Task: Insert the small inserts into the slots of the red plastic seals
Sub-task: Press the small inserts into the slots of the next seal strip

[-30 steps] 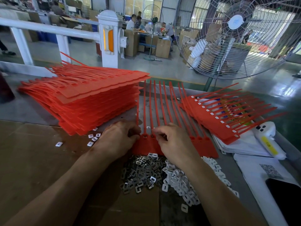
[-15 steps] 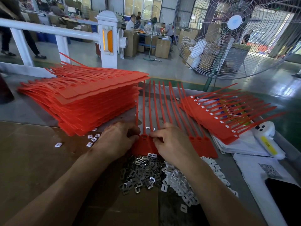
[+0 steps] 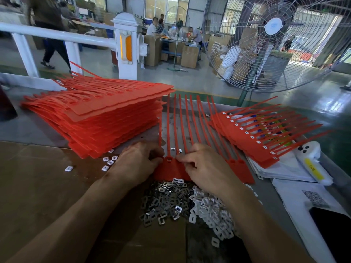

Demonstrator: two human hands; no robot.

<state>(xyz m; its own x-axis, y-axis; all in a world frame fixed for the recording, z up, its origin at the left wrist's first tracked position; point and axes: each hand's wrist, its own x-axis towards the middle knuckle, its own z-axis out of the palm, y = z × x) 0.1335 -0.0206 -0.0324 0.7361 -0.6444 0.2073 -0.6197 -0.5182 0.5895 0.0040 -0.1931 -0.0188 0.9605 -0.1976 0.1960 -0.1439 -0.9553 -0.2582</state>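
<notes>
Both hands on red seal strip (image 3: 171,168) at centre: left hand (image 3: 135,161) curled gripping its 9 o'clock edge; right hand (image 3: 206,164) pinching near open slot (image 3: 168,159); insert pile (image 3: 176,202) at 6 o'clock; risk: insert cocked or dropped if strip shifts.

Matt red plastic seals (image 3: 171,168), shiny metal inserts (image 3: 163,202), white plastic inserts (image 3: 212,207), brown cardboard (image 3: 38,186)

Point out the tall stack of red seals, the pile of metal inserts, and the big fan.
tall stack of red seals (image 3: 106,118), head view, top sheet's flat face.
pile of metal inserts (image 3: 165,202), head view, middle of heap.
big fan (image 3: 273,25), head view, white centre hub.
</notes>
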